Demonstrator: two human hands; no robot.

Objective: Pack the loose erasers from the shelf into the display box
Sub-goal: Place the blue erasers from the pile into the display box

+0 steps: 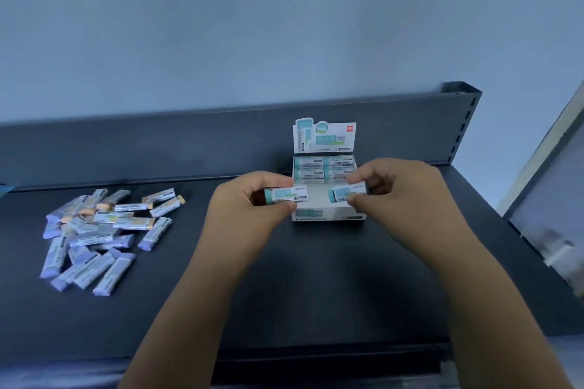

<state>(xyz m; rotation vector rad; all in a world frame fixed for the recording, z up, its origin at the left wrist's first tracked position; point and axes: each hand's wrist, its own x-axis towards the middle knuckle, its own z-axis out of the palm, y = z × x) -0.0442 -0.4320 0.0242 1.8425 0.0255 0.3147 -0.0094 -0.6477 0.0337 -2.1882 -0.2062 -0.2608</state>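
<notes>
A white and teal display box [327, 215] stands on the dark shelf [284, 278] with its printed lid flap upright. Its back rows hold several teal erasers; the front part shows bare white floor. My left hand [249, 208] pinches a teal-and-white eraser [289, 194] just left of the box's front. My right hand [398, 193] pinches a second eraser [347, 191] over the box's front right. A heap of several loose wrapped erasers [101, 230], purple and orange ended, lies far left on the shelf.
The shelf's dark back panel [189, 142] rises behind the box, with a slotted upright [464, 123] at the right. A pale wall is above. A blurred grey object [556, 215] sits beyond the shelf's right edge.
</notes>
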